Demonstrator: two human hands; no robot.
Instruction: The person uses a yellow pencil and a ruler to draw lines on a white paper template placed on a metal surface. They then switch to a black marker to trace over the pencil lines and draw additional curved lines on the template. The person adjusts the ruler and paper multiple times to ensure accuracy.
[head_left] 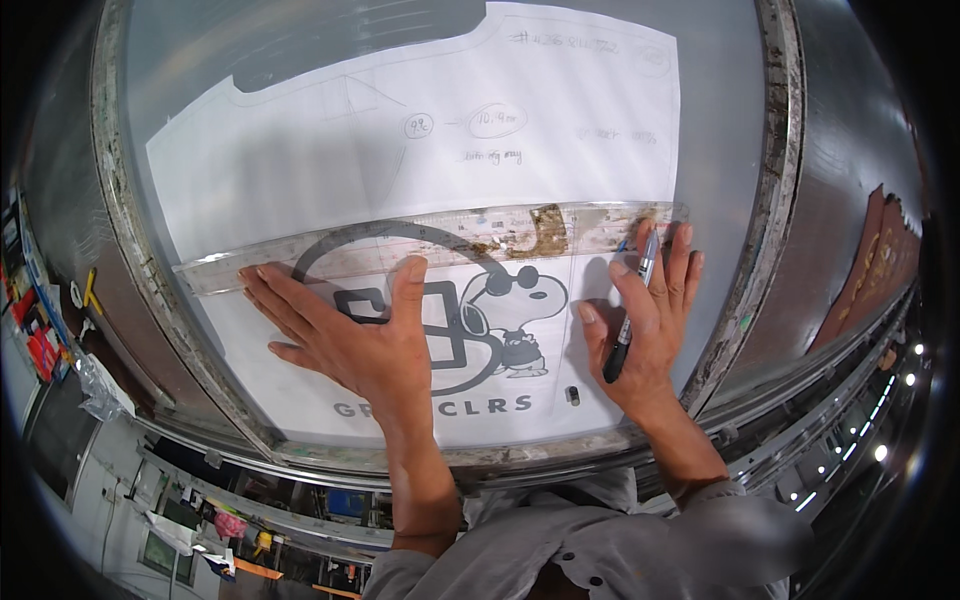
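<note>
A long clear ruler (330, 250), stained brown toward its right part, lies across a white pattern paper (300, 170) with pencil lines and handwriting. My left hand (365, 345) rests flat, its spread fingertips on or at the ruler's lower edge. At the ruler's right end, my right hand (650, 345) holds a pen (620, 352) with a black grip and silver end, threaded between the fingers, while its outstretched fingertips touch the ruler. Below the ruler sits a grey printed design (508, 340) with lettering and a cartoon dog in sunglasses, partly covered by my left hand.
A worn, paint-stained frame (112, 190) borders the work surface on both sides and at the front. A small dark piece (573, 396) lies near my right wrist. Past the left rim are a yellow-handled tool (92, 292) and a clear plastic bag (100, 388).
</note>
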